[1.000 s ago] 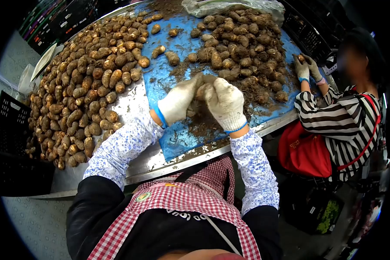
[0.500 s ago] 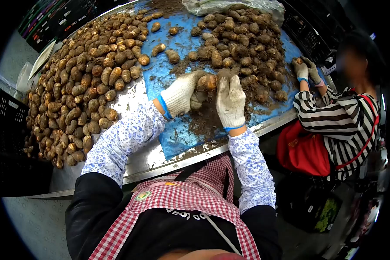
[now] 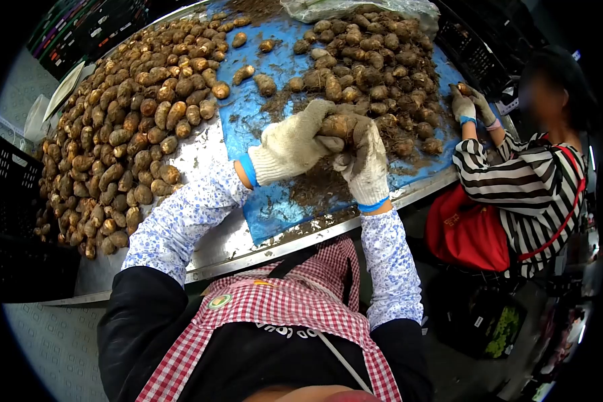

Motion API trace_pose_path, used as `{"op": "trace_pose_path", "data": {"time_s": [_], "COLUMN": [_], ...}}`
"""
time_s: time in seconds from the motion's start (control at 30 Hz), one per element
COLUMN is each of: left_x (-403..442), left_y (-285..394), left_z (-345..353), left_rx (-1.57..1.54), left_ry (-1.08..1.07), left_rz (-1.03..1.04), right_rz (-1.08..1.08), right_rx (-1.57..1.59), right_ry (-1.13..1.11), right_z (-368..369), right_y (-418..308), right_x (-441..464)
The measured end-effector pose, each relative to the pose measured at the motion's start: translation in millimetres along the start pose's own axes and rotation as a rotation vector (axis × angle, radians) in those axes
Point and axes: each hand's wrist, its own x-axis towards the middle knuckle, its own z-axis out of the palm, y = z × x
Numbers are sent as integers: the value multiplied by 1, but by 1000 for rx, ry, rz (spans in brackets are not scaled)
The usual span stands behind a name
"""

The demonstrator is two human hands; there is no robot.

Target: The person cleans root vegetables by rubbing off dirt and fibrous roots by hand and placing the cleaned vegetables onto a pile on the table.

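Note:
A brown taro corm (image 3: 338, 126) is between my two gloved hands, above the blue sheet (image 3: 264, 218). My left hand (image 3: 289, 146), in a soiled white knit glove, is closed around its left side. On the other side, my right hand (image 3: 368, 159) grips it with dirt-darkened fingers, the fingertips curled and partly hidden. Loose soil and root scraps (image 3: 318, 191) lie on the sheet below the hands. Just beyond them rises a heap of hairy, soil-covered taros (image 3: 382, 74).
A large pile of cleaner taros (image 3: 127, 134) covers the metal table (image 3: 204, 144) on the left. A black crate (image 3: 20, 221) stands at the left edge. At right, a co-worker in striped sleeves (image 3: 509, 174) has gloved hands (image 3: 472, 106) on the table.
My hands have drawn closer together around the taro, and it has been turned. My right fingers have shifted from upright beside it to wrapped over its right end.

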Motion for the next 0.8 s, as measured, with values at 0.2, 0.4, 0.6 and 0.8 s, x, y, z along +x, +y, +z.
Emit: {"op": "trace_pose_path", "data": {"time_s": [0.2,0.4,0.6,0.8], "left_x": [18,15,16,11], "left_y": [-61,-41,-29,-25], "left_z": [-3,3,19,9], "left_rx": [140,-447,-1328,-1505], "left_ry": [-159,-119,-79,-18], "left_rz": [204,378,-775,-887], "right_rz": [77,-92,-545,-136], "right_rx": [448,-209,-556,-353], "right_ry": [50,200,312,217], "right_z": [-6,-7,22,7], "right_y": [-2,14,-14,-35], "right_x": [-8,-2,12,5]}}
